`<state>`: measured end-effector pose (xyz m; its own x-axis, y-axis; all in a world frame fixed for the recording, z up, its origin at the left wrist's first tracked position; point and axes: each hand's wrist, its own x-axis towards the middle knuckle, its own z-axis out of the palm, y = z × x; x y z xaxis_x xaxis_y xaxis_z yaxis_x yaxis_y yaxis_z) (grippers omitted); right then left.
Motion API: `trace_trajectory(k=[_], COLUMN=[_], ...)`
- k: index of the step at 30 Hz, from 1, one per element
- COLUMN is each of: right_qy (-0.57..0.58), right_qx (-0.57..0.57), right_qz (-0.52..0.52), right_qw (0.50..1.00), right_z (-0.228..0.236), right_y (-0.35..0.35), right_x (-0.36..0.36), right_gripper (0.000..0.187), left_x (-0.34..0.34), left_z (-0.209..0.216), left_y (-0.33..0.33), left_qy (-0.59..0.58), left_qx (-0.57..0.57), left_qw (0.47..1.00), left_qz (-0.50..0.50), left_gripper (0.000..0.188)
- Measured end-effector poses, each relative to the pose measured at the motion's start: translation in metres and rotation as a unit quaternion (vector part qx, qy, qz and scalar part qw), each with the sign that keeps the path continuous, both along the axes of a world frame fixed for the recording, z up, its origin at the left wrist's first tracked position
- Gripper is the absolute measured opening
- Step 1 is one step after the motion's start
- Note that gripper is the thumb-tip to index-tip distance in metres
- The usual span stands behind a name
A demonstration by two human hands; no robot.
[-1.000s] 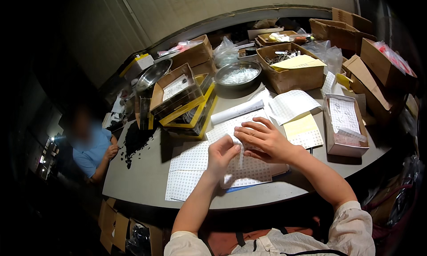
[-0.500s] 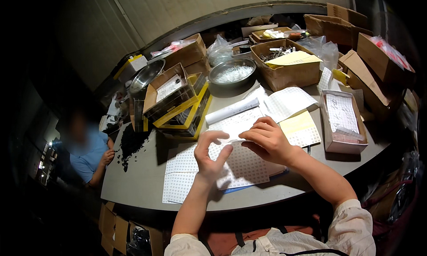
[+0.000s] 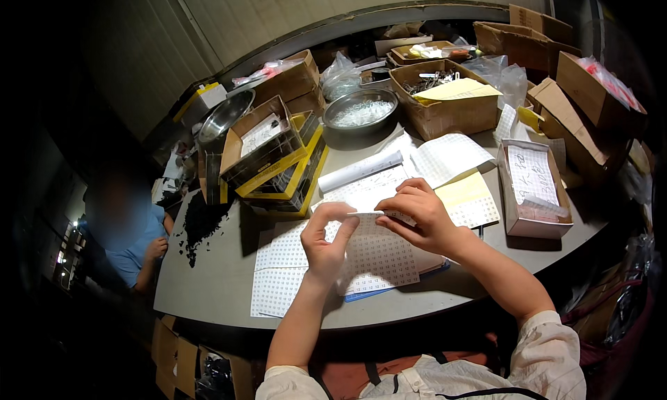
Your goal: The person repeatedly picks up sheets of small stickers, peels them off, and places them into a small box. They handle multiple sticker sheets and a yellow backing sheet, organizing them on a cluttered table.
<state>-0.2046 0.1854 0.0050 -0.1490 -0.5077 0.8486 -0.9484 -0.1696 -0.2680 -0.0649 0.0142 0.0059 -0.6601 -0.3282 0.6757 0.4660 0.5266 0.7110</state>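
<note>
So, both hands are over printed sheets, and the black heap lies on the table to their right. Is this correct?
Wrong side: the left hand and right hand are over printed sheets, but the head view shows the black heap on the table to their left.

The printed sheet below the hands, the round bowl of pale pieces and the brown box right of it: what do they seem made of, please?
Printed sheet: matte white paper, judging by its thin edges.
Round bowl: probably metal, given its dull grey sheen, though possibly plastic.
Brown box: likely matte cardboard, from its worn walls.
</note>
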Motion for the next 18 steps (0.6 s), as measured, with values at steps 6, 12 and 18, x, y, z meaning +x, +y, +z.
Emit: trace_trajectory(k=[6, 12, 18], right_qy=[-0.028, -0.070, -0.146], right_qx=[-0.005, 0.019, 0.015], right_qz=[0.011, 0.018, 0.021], right_qw=[1.000, 0.997, 0.989], right_z=[-0.0025, 0.0007, 0.0010], right_y=[0.0016, 0.0028, 0.0060], right_x=[0.0005, 0.0004, -0.0010], right_gripper=[0.012, 0.012, 0.017], left_x=[0.0033, 0.0060, 0.0025], left_z=[0.0001, -0.0001, 0.0020], left_y=[0.0049, 0.0028, 0.0019], left_qy=[-0.050, -0.060, -0.036], left_qx=[0.058, 0.115, 0.157], left_qw=[0.996, 0.991, 0.985], left_qz=[-0.039, -0.034, -0.055], left_gripper=[0.009, 0.010, 0.009])
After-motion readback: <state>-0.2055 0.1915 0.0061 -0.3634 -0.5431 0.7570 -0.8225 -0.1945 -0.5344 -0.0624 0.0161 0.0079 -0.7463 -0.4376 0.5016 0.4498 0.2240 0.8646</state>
